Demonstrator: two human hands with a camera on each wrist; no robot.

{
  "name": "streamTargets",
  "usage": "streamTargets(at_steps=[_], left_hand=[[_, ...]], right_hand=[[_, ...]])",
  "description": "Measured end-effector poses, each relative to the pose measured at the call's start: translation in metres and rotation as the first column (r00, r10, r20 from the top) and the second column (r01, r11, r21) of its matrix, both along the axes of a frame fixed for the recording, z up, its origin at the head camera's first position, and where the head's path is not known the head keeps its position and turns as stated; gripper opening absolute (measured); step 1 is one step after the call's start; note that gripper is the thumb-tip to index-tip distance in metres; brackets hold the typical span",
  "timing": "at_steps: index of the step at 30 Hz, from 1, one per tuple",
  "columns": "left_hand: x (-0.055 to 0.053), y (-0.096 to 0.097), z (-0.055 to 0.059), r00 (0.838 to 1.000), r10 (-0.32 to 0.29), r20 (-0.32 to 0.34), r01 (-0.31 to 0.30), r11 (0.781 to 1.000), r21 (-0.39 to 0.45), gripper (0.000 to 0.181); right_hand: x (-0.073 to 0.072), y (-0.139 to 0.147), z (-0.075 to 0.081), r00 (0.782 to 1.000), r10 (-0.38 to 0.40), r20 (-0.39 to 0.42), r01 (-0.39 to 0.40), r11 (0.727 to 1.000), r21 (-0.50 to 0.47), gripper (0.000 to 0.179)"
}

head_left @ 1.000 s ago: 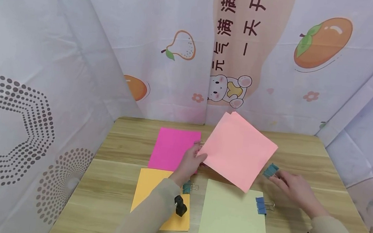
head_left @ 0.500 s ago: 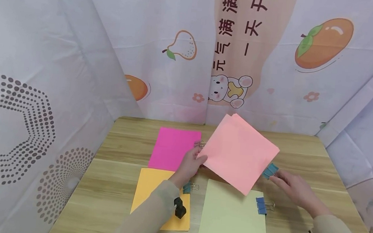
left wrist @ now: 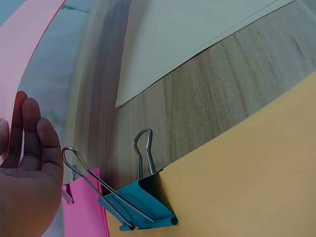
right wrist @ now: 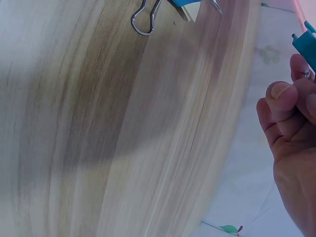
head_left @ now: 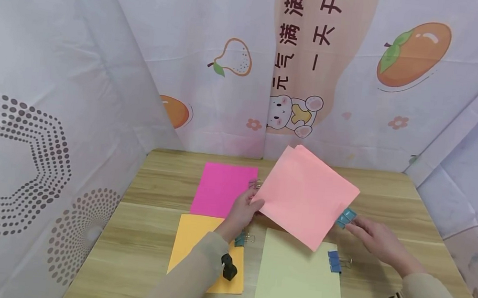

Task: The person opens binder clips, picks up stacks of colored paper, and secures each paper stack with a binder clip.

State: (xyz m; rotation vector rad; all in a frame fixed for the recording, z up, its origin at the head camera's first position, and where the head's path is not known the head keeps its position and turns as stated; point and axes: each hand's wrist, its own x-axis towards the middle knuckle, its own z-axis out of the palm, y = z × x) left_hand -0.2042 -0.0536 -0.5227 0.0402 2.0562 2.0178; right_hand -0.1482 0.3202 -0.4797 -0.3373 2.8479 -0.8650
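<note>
My left hand (head_left: 241, 211) pinches the left corner of a small stack of pink paper (head_left: 308, 196), which is held tilted above the table. At the stack's right edge, my right hand (head_left: 379, 239) grips a teal binder clip (head_left: 346, 217) by its handles. The clip's mouth meets the paper edge; whether it bites the sheets cannot be made out. In the right wrist view the same teal clip (right wrist: 307, 47) shows at the fingertips, beside a sliver of pink paper. In the left wrist view the left hand (left wrist: 29, 163) has its thumb against the pink paper (left wrist: 22, 54).
Magenta paper (head_left: 222, 188) with a clip lies at the back left. Orange paper (head_left: 187, 240) with a teal clip (head_left: 240, 239) lies before it. Pale yellow-green paper (head_left: 300, 279) with a blue clip (head_left: 334, 262) lies front centre. A printed curtain (head_left: 234, 19) stands behind the wooden table (head_left: 126, 243).
The pink stack has shifted slightly right and down, closing the gap to the teal clip, which now meets its right edge. The right hand has stayed nearly in place.
</note>
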Motion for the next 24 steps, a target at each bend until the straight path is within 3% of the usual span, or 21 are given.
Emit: streamTargets(at_steps=[13,24], left_hand=[[0.006,-0.008,-0.003,0.999,-0.022,-0.025,0.023,0.999,0.040,0.023],[0.008,-0.013,-0.009,1.000,-0.016,-0.022,0.017,0.998,0.055,0.030]], right_hand=[[-0.002,-0.003,0.011,0.991,-0.019,0.130,0.022,1.000,-0.020,0.044],[-0.002,-0.003,0.014,0.994,-0.002,0.107,0.007,0.999,-0.050,0.038]])
